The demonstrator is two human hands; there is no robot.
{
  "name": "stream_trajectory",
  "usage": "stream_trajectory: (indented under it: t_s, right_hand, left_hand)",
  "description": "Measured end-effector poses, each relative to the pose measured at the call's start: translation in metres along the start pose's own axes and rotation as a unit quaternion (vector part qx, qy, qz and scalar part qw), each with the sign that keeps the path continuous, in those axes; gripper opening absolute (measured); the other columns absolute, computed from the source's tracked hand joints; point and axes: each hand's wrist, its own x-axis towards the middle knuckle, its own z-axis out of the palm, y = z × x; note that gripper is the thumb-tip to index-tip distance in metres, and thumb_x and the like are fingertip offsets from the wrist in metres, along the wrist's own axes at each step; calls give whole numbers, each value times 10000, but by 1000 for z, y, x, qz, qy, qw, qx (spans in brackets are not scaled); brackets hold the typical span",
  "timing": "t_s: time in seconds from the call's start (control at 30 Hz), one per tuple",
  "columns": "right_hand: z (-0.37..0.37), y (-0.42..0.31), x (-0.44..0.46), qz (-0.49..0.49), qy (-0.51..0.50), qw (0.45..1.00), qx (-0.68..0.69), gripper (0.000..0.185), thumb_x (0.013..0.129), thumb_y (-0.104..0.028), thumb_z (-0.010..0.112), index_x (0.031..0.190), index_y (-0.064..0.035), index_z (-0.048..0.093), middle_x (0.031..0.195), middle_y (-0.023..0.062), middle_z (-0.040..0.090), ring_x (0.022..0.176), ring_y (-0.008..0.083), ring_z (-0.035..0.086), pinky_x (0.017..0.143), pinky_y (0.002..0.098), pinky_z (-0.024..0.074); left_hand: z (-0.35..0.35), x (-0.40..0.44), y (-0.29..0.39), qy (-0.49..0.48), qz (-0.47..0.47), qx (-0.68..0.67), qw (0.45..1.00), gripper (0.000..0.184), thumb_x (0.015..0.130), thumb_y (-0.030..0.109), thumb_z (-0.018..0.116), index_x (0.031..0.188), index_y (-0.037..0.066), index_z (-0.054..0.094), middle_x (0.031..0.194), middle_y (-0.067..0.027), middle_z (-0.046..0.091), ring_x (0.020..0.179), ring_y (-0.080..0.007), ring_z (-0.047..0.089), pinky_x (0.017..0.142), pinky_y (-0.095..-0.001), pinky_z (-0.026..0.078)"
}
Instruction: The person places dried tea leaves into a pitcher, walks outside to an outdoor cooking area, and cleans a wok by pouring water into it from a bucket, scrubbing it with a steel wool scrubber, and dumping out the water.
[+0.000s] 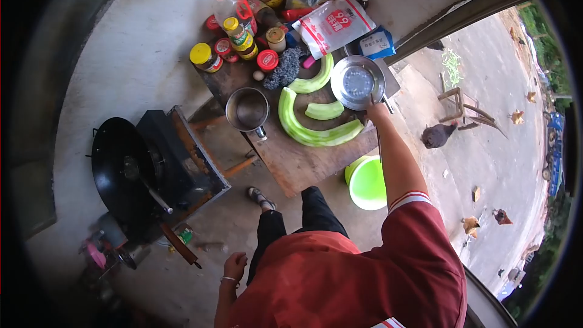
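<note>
My right hand (378,113) reaches to the lower rim of a shiny metal bowl (358,82) at the table's right side. Its fingers are closed, with a thin dark edge just below; what they hold cannot be made out. Close by lie pale green peeled gourd pieces: a long curved one (316,136), a short one (324,110) and another curved one (314,82). A metal pan (247,109) with a short handle stands left of them. Low in the view, my left hand (235,266) hangs beside my body, fingers curled, holding nothing visible.
Jars and bottles (241,39), a white packet (334,27) and a dark scouring pad (284,69) crowd the wooden table's (291,167) back. A black wok (124,173) with a ladle is left. A green bucket (367,183) stands below; chickens (438,136) are outside.
</note>
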Motion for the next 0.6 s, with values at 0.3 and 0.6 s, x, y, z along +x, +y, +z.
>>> stream_trajectory:
  t_s: [0.3, 0.6]
  right_hand:
    - [-38, -41, -41, -127, 62, 984, -111, 412, 842, -334, 403, 1044, -15, 567, 1005, 242, 596, 949, 387, 574, 866, 459, 420]
    - [8, -106, -56, -341, 27, 897, -280, 274, 890, -196, 350, 940, -56, 580, 939, 172, 612, 914, 325, 588, 777, 434, 470]
  left_hand:
    - [8, 22, 19, -2, 17, -15, 1000, 233, 811, 159, 579, 1000, 23, 591, 853, -96, 642, 745, -162, 616, 696, -289, 487]
    - [4, 13, 21, 3, -3, -18, 1000, 254, 811, 177, 582, 1015, 26, 594, 881, -106, 645, 777, -166, 617, 723, -297, 486]
